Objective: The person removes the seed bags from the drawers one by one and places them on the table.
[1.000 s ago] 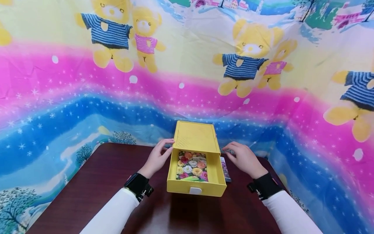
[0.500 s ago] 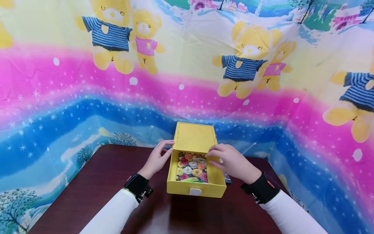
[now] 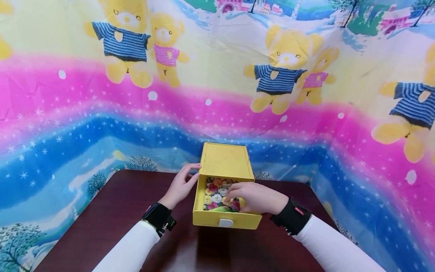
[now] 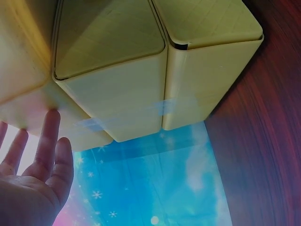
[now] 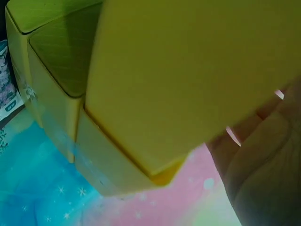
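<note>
The left hand (image 3: 181, 186), fingers fairly straight and apart, touched the left side of the yellow cabinet (image 3: 227, 160). The right hand (image 3: 256, 196), fingers bent, had moved down and forward from above the drawer's right wall into the drawer (image 3: 207, 219), so the work now lay among its contents; whether those fingers held anything could not be told. The flowered card (image 3: 215, 199) lay flat inside, below and left of the right hand's fingertips. The drawer's white handle (image 3: 226, 223) faced the person; its long axis appeared to run away, just right of the left hand.
</note>
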### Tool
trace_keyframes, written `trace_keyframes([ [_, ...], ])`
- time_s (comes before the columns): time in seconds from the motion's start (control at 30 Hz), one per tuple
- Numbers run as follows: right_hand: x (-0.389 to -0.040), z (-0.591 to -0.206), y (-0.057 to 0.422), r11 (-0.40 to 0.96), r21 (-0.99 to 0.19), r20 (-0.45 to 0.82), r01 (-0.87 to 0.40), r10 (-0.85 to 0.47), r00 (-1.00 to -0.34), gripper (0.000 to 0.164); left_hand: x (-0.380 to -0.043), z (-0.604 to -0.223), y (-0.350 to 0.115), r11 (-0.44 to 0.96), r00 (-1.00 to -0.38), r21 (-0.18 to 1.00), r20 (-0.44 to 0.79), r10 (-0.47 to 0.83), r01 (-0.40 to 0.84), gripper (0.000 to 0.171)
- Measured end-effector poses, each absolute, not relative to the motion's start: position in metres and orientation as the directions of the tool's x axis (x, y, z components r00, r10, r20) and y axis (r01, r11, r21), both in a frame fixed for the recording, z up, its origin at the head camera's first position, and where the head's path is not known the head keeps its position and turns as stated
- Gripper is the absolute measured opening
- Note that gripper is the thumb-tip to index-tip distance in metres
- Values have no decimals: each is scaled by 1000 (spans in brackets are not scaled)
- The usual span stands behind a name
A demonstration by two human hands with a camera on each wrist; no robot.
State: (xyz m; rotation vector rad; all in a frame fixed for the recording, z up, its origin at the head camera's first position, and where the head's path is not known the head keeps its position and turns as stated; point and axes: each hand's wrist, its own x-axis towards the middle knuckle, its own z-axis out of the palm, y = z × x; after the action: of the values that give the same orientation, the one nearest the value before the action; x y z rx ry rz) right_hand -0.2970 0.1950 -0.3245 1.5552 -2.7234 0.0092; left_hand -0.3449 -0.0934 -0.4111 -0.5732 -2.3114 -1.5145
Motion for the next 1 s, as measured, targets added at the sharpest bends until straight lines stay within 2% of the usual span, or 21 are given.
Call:
trace_keyframes([
  [0.2,-299,-334,190,527,-35,-65,-849,-849,-525,56,-344,-412,-92,356,-872,797,464,155,487,30],
  [0.3,-299,-337,190,559,-61,-96,-827,-828,-553,61,-343,-413,-92,356,-872,797,463,156,488,30],
  [0.57,-301,-340,191,618,-139,-141,-774,-786,-602,53,-342,-417,-92,363,-870,793,468,153,490,30],
  [1.0,-305,-340,190,619,-64,-91,-783,-785,-613,53,-345,-411,-92,353,-862,788,481,158,504,29],
])
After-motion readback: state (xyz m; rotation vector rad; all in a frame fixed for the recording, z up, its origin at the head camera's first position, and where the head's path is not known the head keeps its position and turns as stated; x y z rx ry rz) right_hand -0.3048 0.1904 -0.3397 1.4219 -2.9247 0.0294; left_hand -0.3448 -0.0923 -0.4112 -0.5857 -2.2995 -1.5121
